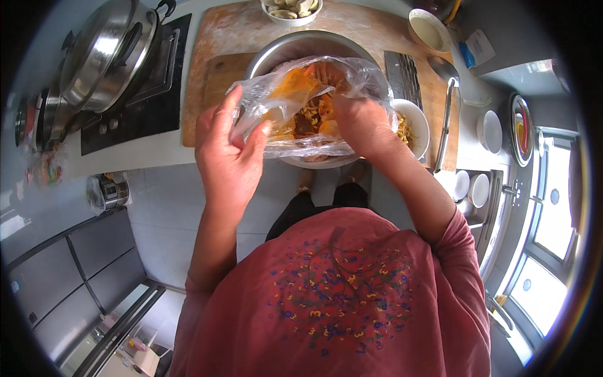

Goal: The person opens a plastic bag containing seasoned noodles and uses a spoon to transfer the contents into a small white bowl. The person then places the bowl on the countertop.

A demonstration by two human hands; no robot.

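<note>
A clear plastic bag [282,101] lies open over a large metal basin [278,49]. Inside the bag is orange-red seasoned food [308,118] with small yellowish pieces among it. My left hand [231,141] holds the bag's left edge, with thumb and fingers spread along the film. On the right, my right hand [362,118] reaches to the bag's opening with its fingers curled; the fingertips are hidden, so whether they grip film or food does not show. Beside that hand, a white bowl [421,127] holds similar yellowish pieces.
A wooden board [202,94] lies under the basin. Around it are a bowl of pale pieces [285,22], a cream-coloured bowl [428,30], a dark knife blade [400,70] and a metal ladle [445,118]. A large steel pot [110,52] stands left on the black stove [141,113].
</note>
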